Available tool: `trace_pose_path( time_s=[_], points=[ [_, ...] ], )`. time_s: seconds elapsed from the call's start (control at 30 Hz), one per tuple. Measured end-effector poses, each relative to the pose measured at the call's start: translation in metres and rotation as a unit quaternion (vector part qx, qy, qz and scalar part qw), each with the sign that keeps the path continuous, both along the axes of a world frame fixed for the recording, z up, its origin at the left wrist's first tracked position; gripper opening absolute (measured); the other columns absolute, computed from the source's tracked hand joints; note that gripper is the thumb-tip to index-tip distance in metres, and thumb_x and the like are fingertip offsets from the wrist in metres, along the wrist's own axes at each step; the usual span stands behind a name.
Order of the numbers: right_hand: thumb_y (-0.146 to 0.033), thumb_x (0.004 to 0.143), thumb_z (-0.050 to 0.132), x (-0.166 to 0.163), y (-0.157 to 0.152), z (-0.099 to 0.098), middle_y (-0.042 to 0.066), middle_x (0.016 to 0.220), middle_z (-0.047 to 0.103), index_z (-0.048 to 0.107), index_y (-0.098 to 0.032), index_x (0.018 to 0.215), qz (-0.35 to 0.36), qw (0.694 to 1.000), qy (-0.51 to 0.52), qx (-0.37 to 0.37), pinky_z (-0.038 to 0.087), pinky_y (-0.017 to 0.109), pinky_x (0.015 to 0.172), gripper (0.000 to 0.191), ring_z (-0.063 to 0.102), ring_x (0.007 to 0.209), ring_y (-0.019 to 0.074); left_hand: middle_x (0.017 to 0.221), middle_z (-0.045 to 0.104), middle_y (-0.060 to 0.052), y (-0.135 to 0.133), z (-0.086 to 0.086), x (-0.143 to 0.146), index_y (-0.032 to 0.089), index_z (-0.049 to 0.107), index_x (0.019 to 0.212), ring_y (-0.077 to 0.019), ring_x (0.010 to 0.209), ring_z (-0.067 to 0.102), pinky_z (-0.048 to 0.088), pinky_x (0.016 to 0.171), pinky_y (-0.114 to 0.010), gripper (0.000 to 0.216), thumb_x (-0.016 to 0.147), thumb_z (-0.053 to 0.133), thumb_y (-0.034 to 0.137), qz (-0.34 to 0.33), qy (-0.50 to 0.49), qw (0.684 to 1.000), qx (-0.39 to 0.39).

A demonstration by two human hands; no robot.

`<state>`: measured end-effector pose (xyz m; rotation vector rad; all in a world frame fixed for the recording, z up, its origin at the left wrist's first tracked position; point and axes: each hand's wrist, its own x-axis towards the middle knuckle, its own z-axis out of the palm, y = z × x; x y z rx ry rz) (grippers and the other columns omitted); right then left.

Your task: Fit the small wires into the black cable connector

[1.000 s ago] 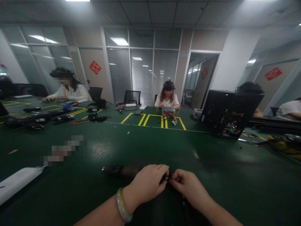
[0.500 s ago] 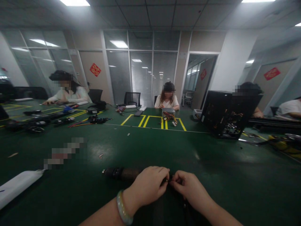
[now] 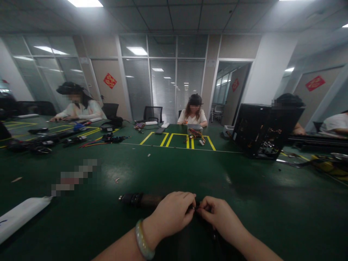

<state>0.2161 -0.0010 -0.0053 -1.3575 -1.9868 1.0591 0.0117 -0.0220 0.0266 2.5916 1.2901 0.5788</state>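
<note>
In the head view, a dark cylindrical tool (image 3: 149, 200) with a metal tip at its left end lies on the green table; it looks like an electric screwdriver. Over its right end my left hand (image 3: 174, 208) is closed, with a bangle (image 3: 143, 240) on the wrist. Between the thumb and fingers a small shiny spot shows. Close beside it, my right hand (image 3: 221, 217) pinches something thin and dark. A dark cord (image 3: 214, 233) runs below that hand. Fingers hide the spot where the tool and cord come together.
A black computer case (image 3: 261, 132) stands at the right. Dark parts and cables (image 3: 104, 140) lie at the far left, with a long white piece (image 3: 23, 215) nearer. Opposite, a person (image 3: 192, 115) sits behind a metal box with coloured wires (image 3: 195, 132); other people sit at both sides.
Both hands stay nearly where they were, with only slight finger movement. The view has shifted a little.
</note>
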Motion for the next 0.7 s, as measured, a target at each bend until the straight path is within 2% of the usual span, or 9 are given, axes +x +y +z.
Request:
trace_pose_path(
  time_s=[0.13,0.3,0.47,0.6,0.7],
  points=[
    [-0.024,0.085,0.061,0.0001,-0.0009,0.0004,-0.003,0.069,0.066,0.064,-0.019,0.078,0.005,1.000,0.005,0.006,0.034,0.016,0.044,0.009,0.054,0.051,0.0091,0.110,0.065,-0.002,-0.0007,0.0003,-0.0002,0.023,0.057,0.105,-0.0221,0.100,0.061,0.047,0.091,-0.037,0.021,0.085,0.058,0.017,-0.005,-0.010,1.000,-0.002],
    [-0.023,0.084,0.061,-0.0007,-0.0007,-0.0001,-0.003,0.069,0.066,0.065,-0.019,0.080,0.002,1.000,-0.002,0.011,0.033,0.017,0.045,0.008,0.052,0.049,0.0083,0.113,0.064,-0.001,0.0011,-0.0036,-0.0007,0.022,0.057,0.099,-0.0215,0.102,0.061,0.046,0.094,-0.038,0.014,0.087,0.056,0.017,-0.006,-0.004,1.000,0.005],
    [-0.023,0.084,0.061,-0.0004,-0.0002,-0.0005,-0.003,0.069,0.066,0.065,-0.019,0.079,0.005,1.000,-0.003,0.018,0.034,0.017,0.047,0.008,0.054,0.052,0.0090,0.117,0.063,0.000,0.0014,-0.0047,-0.0011,0.024,0.056,0.105,-0.0206,0.103,0.061,0.047,0.093,-0.036,0.022,0.084,0.060,0.017,-0.003,-0.008,1.000,0.003],
    [-0.024,0.084,0.062,0.0007,0.0003,-0.0013,-0.003,0.069,0.067,0.066,-0.019,0.080,0.010,1.000,-0.001,0.020,0.036,0.018,0.049,0.008,0.058,0.057,0.0108,0.123,0.061,0.000,0.0009,-0.0027,-0.0014,0.022,0.057,0.097,-0.0214,0.108,0.059,0.046,0.096,-0.038,0.012,0.086,0.057,0.016,-0.008,0.000,1.000,0.010],
    [-0.025,0.085,0.062,0.0012,0.0010,-0.0015,-0.003,0.070,0.067,0.066,-0.019,0.080,0.010,1.000,0.000,0.019,0.037,0.018,0.049,0.009,0.058,0.056,0.0110,0.122,0.062,-0.001,0.0001,-0.0008,-0.0013,0.022,0.057,0.099,-0.0216,0.106,0.060,0.046,0.095,-0.038,0.015,0.085,0.059,0.018,-0.009,-0.005,1.000,0.005]
  ],
)
